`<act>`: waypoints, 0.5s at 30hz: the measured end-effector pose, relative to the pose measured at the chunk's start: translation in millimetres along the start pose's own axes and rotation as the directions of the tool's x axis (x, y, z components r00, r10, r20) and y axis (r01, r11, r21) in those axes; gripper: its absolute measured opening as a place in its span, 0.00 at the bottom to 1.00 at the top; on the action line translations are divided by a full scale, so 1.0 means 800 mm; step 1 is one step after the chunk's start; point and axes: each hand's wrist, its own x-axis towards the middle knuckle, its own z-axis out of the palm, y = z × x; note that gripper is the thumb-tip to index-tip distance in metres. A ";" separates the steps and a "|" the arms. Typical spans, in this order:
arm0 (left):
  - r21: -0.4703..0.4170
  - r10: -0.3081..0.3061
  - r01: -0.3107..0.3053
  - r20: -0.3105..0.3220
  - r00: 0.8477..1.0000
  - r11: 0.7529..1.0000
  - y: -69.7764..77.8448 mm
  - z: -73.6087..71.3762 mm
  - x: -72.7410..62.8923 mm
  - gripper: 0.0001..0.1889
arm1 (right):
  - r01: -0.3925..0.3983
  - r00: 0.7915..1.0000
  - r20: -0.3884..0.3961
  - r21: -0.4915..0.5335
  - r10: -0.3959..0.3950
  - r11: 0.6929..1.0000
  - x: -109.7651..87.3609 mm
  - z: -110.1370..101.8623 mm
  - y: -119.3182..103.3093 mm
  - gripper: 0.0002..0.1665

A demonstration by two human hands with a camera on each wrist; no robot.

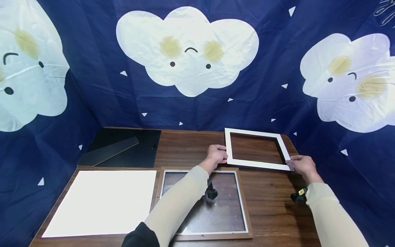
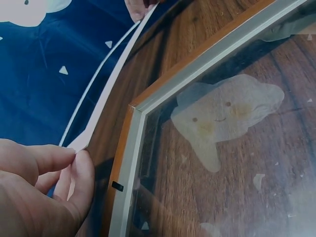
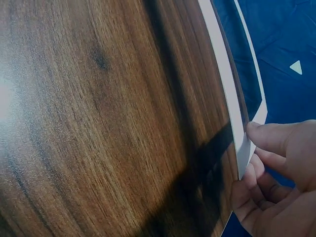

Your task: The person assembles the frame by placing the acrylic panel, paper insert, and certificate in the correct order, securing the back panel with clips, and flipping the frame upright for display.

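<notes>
A white rectangular mat, like a picture-frame mount (image 1: 259,165), is held slightly tilted over the back right of the table. At its near left corner my left hand (image 1: 217,154) pinches the border between thumb and fingers; the left wrist view shows this pinch up close. My right hand (image 1: 303,166) grips the near right corner, thumb on top and fingers beneath, as the right wrist view shows. Under my left forearm lies a brown wooden picture frame (image 1: 248,219) with a clear pane (image 2: 232,163) that reflects the backdrop. Part of the frame is hidden by the sleeve.
To the left lies a white sheet (image 1: 102,202). Behind it a black backing board (image 1: 148,151) carries a dark strip (image 1: 114,151) laid across it. A blue curtain with clouds (image 1: 92,51) closes in the wooden table (image 1: 188,147) at the back and sides.
</notes>
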 end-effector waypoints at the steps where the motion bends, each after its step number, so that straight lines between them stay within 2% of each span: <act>1: -0.005 -0.001 0.001 0.000 1.000 1.000 0.000 -0.001 -0.001 0.24 | 0.009 1.000 -0.002 0.002 -0.009 1.000 -0.001 -0.001 0.000 0.25; 10: -0.051 0.004 -0.002 0.033 0.999 0.999 0.004 -0.020 -0.009 0.25 | 0.067 0.997 0.031 0.079 -0.069 0.995 -0.015 0.002 -0.003 0.27; 15: -0.051 0.006 -0.003 0.052 0.999 0.999 0.008 -0.036 -0.012 0.24 | 0.066 0.995 0.063 0.110 -0.073 0.992 -0.018 0.011 -0.005 0.28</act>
